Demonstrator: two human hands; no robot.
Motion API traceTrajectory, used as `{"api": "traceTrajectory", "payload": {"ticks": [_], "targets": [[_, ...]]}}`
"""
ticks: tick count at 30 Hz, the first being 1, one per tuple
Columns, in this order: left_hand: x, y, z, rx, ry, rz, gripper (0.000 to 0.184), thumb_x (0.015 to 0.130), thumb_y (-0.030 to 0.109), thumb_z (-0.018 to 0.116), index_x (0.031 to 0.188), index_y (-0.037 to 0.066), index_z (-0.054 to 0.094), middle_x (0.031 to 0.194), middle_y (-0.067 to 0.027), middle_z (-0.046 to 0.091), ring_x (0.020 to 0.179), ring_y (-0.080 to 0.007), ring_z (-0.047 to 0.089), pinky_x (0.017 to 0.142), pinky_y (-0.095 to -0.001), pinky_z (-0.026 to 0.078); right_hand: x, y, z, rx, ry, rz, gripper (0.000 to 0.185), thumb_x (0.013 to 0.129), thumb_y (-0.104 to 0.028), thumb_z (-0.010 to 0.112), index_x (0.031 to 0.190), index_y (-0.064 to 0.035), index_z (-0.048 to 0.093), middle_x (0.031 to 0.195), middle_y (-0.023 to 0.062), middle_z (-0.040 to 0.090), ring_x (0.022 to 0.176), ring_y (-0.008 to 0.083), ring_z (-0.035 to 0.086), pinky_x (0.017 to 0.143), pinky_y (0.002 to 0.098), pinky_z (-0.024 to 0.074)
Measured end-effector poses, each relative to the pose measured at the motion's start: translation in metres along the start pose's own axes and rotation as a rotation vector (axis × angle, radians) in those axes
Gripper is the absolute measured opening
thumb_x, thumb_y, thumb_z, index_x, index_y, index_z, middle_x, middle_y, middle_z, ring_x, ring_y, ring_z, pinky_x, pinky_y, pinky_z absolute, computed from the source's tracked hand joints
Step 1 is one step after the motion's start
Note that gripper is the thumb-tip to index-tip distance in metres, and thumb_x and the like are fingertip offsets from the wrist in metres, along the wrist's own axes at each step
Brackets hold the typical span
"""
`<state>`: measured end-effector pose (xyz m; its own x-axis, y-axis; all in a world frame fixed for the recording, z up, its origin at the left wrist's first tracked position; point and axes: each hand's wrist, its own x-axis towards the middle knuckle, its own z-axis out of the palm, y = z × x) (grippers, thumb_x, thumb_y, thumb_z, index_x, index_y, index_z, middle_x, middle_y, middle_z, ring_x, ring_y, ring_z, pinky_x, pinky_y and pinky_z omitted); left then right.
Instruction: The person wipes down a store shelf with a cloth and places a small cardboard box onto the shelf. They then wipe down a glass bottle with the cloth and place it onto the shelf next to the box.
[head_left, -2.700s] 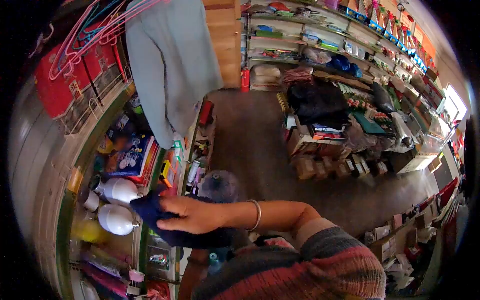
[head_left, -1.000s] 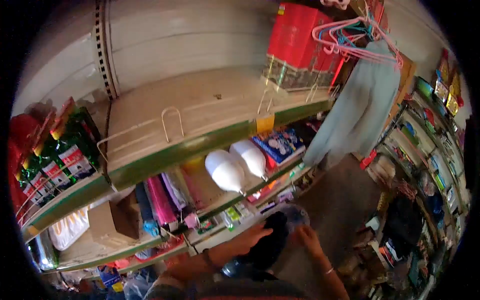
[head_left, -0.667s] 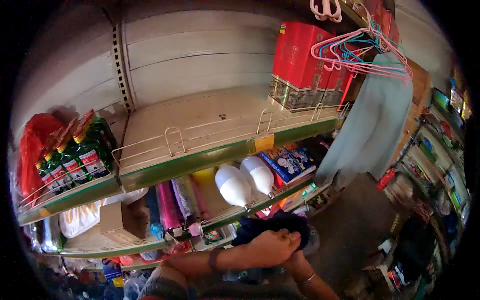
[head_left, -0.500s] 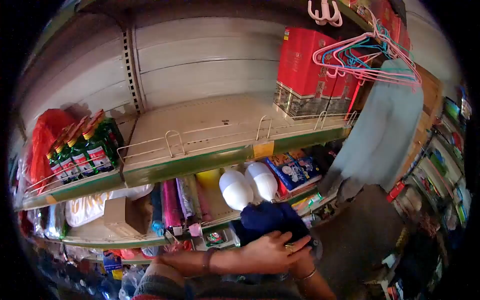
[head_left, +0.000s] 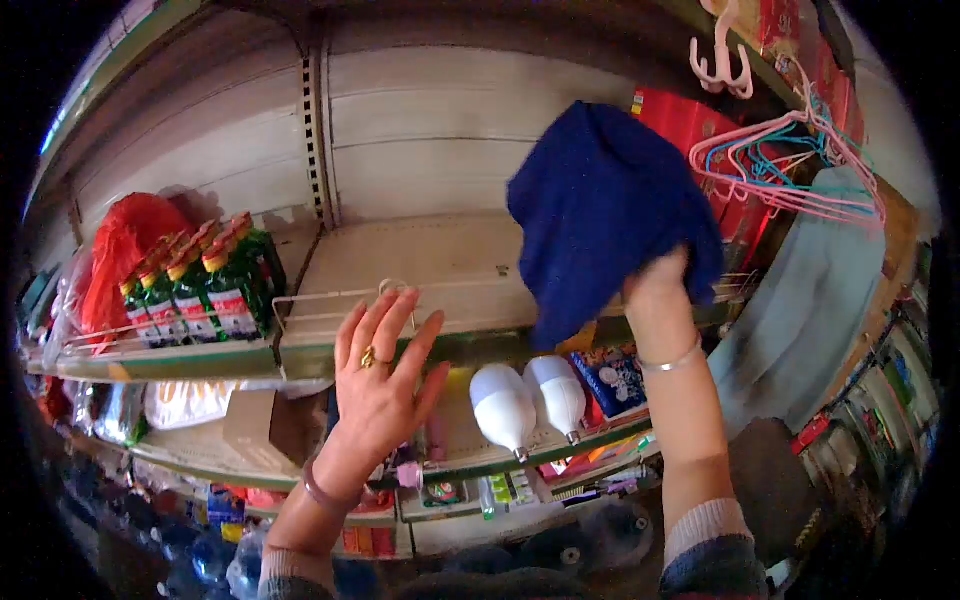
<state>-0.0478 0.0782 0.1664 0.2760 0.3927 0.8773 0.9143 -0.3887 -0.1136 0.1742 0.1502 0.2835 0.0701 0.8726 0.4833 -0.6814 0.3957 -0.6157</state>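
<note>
A dark blue cloth hangs spread out from my right hand, which is raised in front of the upper shelf. My fingers are partly covered by the cloth as they grip it. It hides part of the red boxes behind. My left hand holds nothing; its fingers are apart, a ring on one of them, and it is in front of the upper shelf's front edge. Two white light bulbs hang or stand on the lower level between my hands; which one I cannot tell.
Green bottles with red caps and a red plastic bag stand at the left of the shelf. A low wire rail runs along its front. Pink and blue hangers hang at the right. A cardboard box sits below.
The dark blue cloth, bunched low under my hands before, is now lifted and spread in my right hand. My hands have parted, the left moving up and to the left.
</note>
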Motion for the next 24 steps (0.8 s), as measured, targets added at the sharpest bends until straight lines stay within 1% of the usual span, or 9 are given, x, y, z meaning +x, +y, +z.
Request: {"api": "traceTrajectory", "payload": {"ticks": [4, 7, 10, 13, 16, 18, 20, 22, 24], "targets": [[-0.006, -0.03, -0.002, -0.004, -0.004, 0.007, 0.049, 0.069, 0.018, 0.07, 0.116, 0.01, 0.058, 0.133, -0.0117, 0.046, 0.123, -0.0315, 0.043, 0.103, -0.0499, 0.03, 0.039, 0.027, 0.024, 0.119, -0.061, 0.07, 0.054, 0.095, -0.039, 0.035, 0.132, 0.0001, 0.04, 0.135, 0.0145, 0.045, 0.123, 0.03, 0.043, 0.107, 0.0412, 0.0317], [-0.01, -0.042, -0.003, -0.02, -0.012, 0.018, 0.049, 0.068, 0.02, 0.071, 0.115, 0.011, 0.059, 0.133, -0.0115, 0.047, 0.122, -0.0306, 0.044, 0.104, -0.0504, 0.028, 0.109, 0.069, -0.029, 0.237, -0.312, 0.18, 0.051, 0.09, -0.041, 0.045, 0.125, -0.0049, 0.052, 0.128, 0.0111, 0.053, 0.115, 0.0281, 0.051, 0.102, 0.0421, 0.0384], [-0.009, -0.052, -0.001, 0.016, 0.008, 0.051, 0.048, 0.07, 0.024, 0.071, 0.115, 0.013, 0.06, 0.131, -0.0089, 0.047, 0.123, -0.027, 0.044, 0.105, -0.0495, 0.029, 0.081, 0.063, 0.019, 0.035, -0.204, 0.043, 0.049, 0.09, -0.038, 0.047, 0.126, -0.0044, 0.051, 0.129, 0.0114, 0.052, 0.117, 0.0283, 0.05, 0.102, 0.0415, 0.0377], [-0.007, -0.059, 0.001, -0.011, 0.019, 0.008, 0.061, 0.067, 0.024, 0.072, 0.123, 0.01, 0.054, 0.133, -0.0118, 0.046, 0.124, -0.0303, 0.041, 0.106, -0.0523, 0.025, 0.093, 0.066, 0.051, -0.094, -0.244, 0.062, 0.056, 0.092, -0.039, 0.046, 0.136, -0.0031, 0.038, 0.137, 0.0143, 0.043, 0.125, 0.0287, 0.041, 0.109, 0.0396, 0.0296], [-0.007, -0.061, 0.007, 0.023, 0.004, -0.005, 0.067, 0.068, 0.031, 0.072, 0.127, 0.01, 0.05, 0.134, -0.0123, 0.045, 0.125, -0.0298, 0.041, 0.106, -0.0513, 0.024, 0.14, 0.081, 0.051, -1.29, -0.294, -1.083, 0.04, 0.081, -0.029, 0.057, 0.114, -0.0062, 0.056, 0.112, 0.017, 0.057, 0.107, 0.0308, 0.053, 0.094, 0.0419, 0.0406], [-0.008, -0.061, 0.011, 0.043, 0.008, -0.008, 0.067, 0.069, 0.035, 0.071, 0.128, 0.01, 0.05, 0.134, -0.0121, 0.045, 0.125, -0.0295, 0.041, 0.105, -0.0507, 0.025, 0.178, 0.102, 0.058, -1.734, -0.303, -1.511, 0.037, 0.079, -0.027, 0.059, 0.11, -0.0069, 0.06, 0.108, 0.017, 0.06, 0.103, 0.0306, 0.055, 0.092, 0.041, 0.0422], [-0.008, -0.064, 0.01, 0.083, -0.008, 0.008, 0.066, 0.071, 0.038, 0.069, 0.129, 0.012, 0.05, 0.133, -0.0118, 0.046, 0.123, -0.0283, 0.043, 0.103, -0.0491, 0.026, 0.212, 0.127, 0.08, -1.862, -0.383, -1.556, 0.04, 0.084, -0.028, 0.055, 0.118, -0.0062, 0.057, 0.117, 0.0151, 0.057, 0.11, 0.0287, 0.052, 0.098, 0.0377, 0.038], [-0.007, -0.065, 0.01, 0.097, -0.011, 0.016, 0.064, 0.073, 0.038, 0.068, 0.129, 0.013, 0.05, 0.132, -0.0117, 0.047, 0.121, -0.0277, 0.044, 0.102, -0.0486, 0.027, 0.196, 0.142, 0.15, -1.919, -0.297, -1.506, 0.026, 0.072, -0.029, 0.058, 0.082, -0.0057, 0.064, 0.085, 0.0187, 0.061, 0.086, 0.0341, 0.057, 0.078, 0.044, 0.0433], [-0.005, -0.066, 0.008, 0.125, -0.025, 0.015, 0.06, 0.076, 0.038, 0.065, 0.13, 0.016, 0.05, 0.13, -0.011, 0.049, 0.119, -0.0257, 0.046, 0.101, -0.0468, 0.029, 0.198, 0.16, 0.185, -2.157, -0.219, -1.248, 0.033, 0.074, -0.031, 0.057, 0.092, -0.0045, 0.065, 0.1, 0.0186, 0.062, 0.096, 0.0347, 0.056, 0.09, 0.0428, 0.0413]]}}
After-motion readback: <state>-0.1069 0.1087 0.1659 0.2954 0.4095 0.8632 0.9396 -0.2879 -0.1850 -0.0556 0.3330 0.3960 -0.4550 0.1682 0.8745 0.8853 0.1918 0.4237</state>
